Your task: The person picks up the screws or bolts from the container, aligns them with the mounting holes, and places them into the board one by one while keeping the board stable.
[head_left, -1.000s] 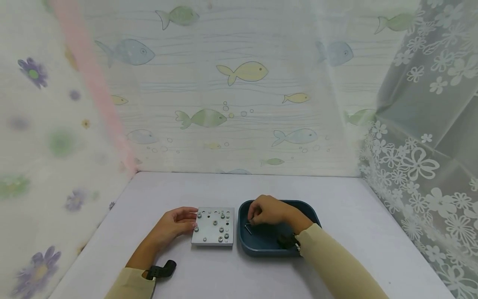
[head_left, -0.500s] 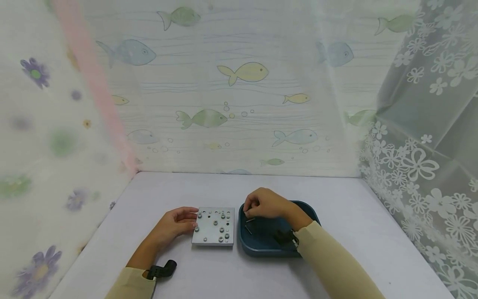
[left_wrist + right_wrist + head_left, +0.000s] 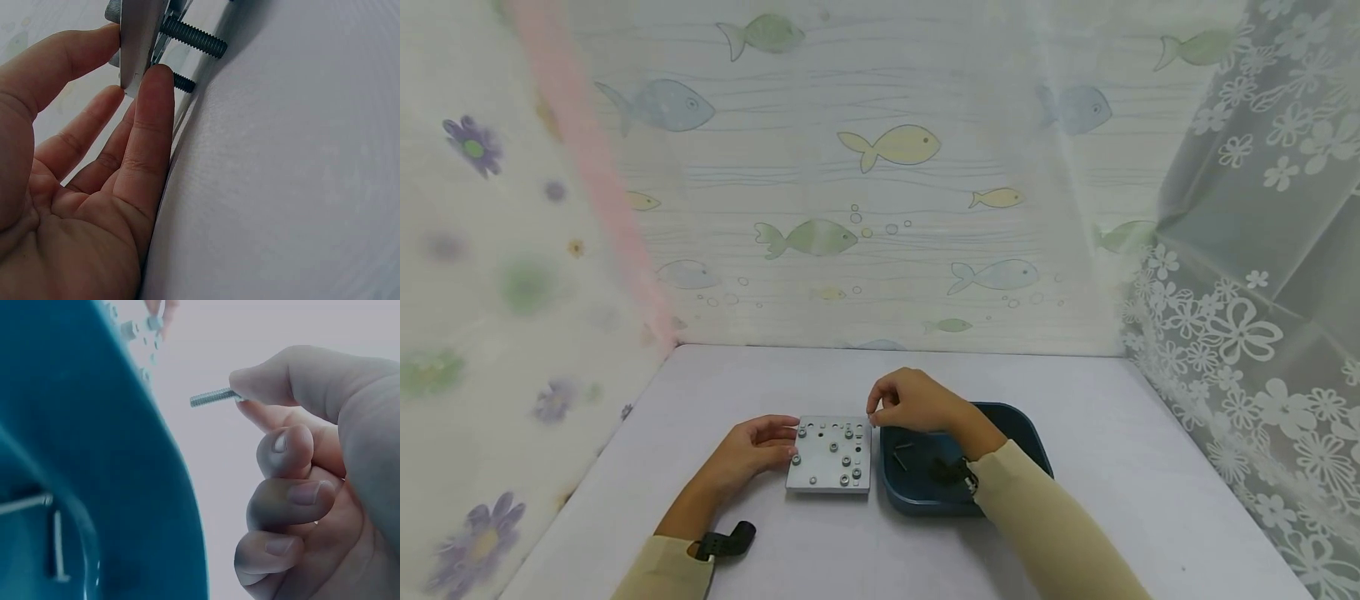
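Note:
A square silver metal plate [image 3: 818, 467] with several socket-head screws in its top lies on the white table. My left hand [image 3: 741, 457] holds its left edge between thumb and fingers. Threaded screw ends [image 3: 195, 37] stick out from the plate's underside in the left wrist view. My right hand [image 3: 917, 402] is over the far left rim of the blue tray [image 3: 925, 505], close to the plate's far right corner. Between its thumb and index fingertip it pinches a small screw [image 3: 211, 397], threaded end pointing away from the hand; its head is hidden by the fingers.
Two loose screws [image 3: 59, 547] lie in the tray, which stands just right of the plate. A black wrist strap [image 3: 730, 542] is on the left wrist. Patterned curtains [image 3: 880, 275] hang behind the table and along both sides.
My right hand has risen out of the tray and moved left toward the plate, carrying a screw. The left hand and plate have stayed in place.

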`<action>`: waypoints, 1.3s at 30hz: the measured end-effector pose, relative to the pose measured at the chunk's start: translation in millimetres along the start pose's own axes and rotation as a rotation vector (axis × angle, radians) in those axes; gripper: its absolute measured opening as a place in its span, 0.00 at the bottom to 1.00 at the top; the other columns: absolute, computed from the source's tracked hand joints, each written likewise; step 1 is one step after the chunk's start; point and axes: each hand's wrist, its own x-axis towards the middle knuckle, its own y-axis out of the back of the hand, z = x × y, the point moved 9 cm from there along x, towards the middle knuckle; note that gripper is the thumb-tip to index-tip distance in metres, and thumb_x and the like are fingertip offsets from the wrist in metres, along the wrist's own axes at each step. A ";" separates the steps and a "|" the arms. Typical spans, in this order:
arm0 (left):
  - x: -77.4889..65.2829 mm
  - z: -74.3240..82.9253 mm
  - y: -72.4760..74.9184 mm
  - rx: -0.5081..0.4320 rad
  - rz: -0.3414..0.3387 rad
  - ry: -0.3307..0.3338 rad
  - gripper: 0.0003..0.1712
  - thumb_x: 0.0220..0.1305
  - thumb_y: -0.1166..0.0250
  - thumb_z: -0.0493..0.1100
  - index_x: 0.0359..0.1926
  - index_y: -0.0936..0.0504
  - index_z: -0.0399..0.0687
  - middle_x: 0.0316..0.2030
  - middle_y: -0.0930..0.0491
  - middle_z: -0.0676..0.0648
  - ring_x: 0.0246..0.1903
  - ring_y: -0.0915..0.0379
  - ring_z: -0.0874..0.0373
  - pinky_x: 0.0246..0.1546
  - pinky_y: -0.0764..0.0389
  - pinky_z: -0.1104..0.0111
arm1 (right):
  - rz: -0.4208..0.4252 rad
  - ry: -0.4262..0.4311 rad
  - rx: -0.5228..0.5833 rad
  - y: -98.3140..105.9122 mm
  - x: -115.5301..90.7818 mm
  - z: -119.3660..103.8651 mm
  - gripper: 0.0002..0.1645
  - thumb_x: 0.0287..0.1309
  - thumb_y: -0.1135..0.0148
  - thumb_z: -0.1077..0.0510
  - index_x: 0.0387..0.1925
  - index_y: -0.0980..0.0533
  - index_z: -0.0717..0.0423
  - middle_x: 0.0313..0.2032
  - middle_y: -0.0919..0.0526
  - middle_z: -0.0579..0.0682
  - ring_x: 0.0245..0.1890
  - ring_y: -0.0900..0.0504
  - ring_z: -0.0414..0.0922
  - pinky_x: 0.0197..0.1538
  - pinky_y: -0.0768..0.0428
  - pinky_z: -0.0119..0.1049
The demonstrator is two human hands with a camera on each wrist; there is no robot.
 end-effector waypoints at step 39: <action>2.1 -0.6 -0.9 -0.036 -0.018 -0.007 0.36 0.59 0.22 0.45 0.67 0.23 0.48 0.60 0.18 0.42 0.57 0.18 0.52 0.51 0.14 0.67 | 0.062 -0.144 0.065 -59.6 49.1 -15.0 0.02 0.63 0.28 0.51 0.34 0.12 0.40 0.20 0.23 0.45 0.19 0.27 0.41 0.21 0.30 0.31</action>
